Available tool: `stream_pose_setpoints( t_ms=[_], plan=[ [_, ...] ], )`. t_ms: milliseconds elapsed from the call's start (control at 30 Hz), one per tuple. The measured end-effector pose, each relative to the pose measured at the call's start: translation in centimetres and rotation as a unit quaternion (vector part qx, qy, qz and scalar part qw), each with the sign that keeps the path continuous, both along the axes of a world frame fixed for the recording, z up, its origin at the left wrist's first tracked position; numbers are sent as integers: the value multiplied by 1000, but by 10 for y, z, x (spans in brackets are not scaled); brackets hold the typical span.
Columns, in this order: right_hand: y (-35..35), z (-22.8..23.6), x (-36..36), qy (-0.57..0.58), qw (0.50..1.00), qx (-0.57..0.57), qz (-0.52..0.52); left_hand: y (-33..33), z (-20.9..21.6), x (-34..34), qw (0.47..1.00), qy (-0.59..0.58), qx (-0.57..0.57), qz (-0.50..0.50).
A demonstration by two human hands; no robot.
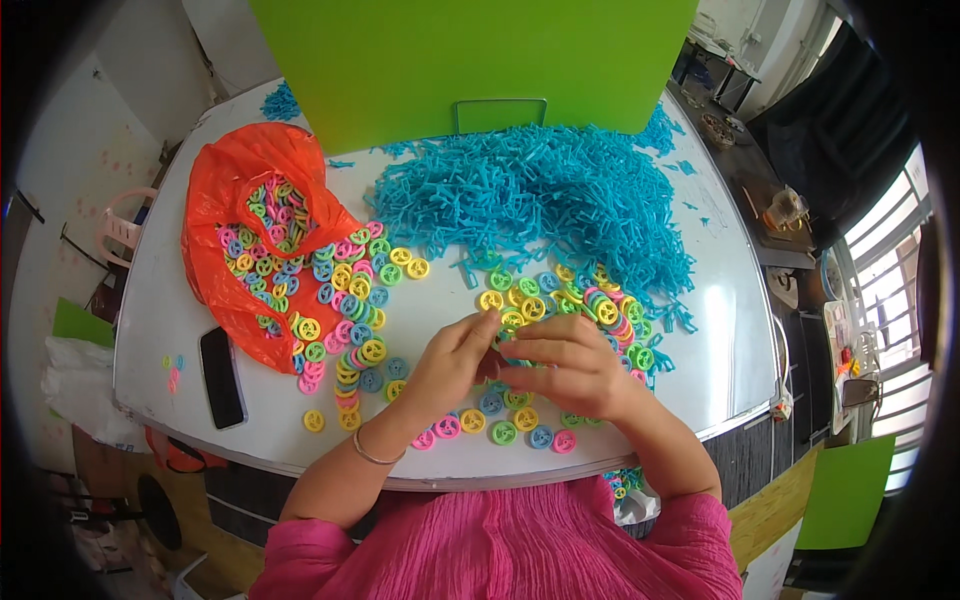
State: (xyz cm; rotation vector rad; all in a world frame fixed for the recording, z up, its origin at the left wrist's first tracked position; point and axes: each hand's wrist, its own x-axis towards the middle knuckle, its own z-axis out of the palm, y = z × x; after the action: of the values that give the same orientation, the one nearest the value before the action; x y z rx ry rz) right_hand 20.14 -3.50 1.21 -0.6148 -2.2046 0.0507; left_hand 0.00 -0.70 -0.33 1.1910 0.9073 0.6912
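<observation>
White table [280, 410]: widest thing here; hours are read from its middle, 12 at the far edge.
Green panel [420, 60]: 12 o'clock, upright at the back, a thin wire handle [500, 99] low on its face.
Blue heap [540, 200]: 12 to 2 o'clock, a loose tangle of thin plastic pieces just before the panel.
Red-orange bag [225, 190]: 9 to 10 o'clock, lying open, with small wheels [342, 277] in it and spilling out.
Right hand [575, 370]: 4 o'clock, fingers bent toward the left; I cannot tell what, if anything, they grasp.
Left hand [452, 365]: 6 o'clock, thumb and fingers drawn in close to the right hand's fingertips; its grasp is hidden too.
Phone [222, 378]: 8 o'clock, dark screen up, beside the bag.
Bracelet [378, 447]: 7 o'clock, around the left wrist.
Wheels: pink, yellow, green and blue; piled at 3 o'clock beside the right hand, scattered at 5 to 6 along the near edge.
</observation>
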Motion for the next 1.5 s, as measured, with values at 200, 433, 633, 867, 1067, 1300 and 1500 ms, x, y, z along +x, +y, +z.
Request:
stream_pose_setpoints(
  t_ms=[200, 433, 633, 867, 1067, 1300, 1500],
  plan=[
    [-8, -2, 12, 288, 897, -332, -48, 13, 15, -22, 955, 235, 155, -97],
    [-5, -1, 10, 490, 613, -615, 71, 11, 0, -27, 844, 378, 344, -161],
    [-4, -16, 11, 457, 575, -674, 75, 16, -3, -8, 997, 71, -10, -39],
    [-11, -15, -11, 362, 712, -601, 25, -3, -6, 4, 964, -171, -197, 55],
    [-21, -26, -19, 330, 779, -533, -19, -9, 1, 5, 979, -158, -123, 48],
    [-23, -24, -18, 254, 818, -508, -92, -20, 1, 10, 978, -156, -111, 83],
    [-23, -14, -22, 333, 771, -537, -82, -30, 0, 17, 985, -125, -42, 112]
  ],
)
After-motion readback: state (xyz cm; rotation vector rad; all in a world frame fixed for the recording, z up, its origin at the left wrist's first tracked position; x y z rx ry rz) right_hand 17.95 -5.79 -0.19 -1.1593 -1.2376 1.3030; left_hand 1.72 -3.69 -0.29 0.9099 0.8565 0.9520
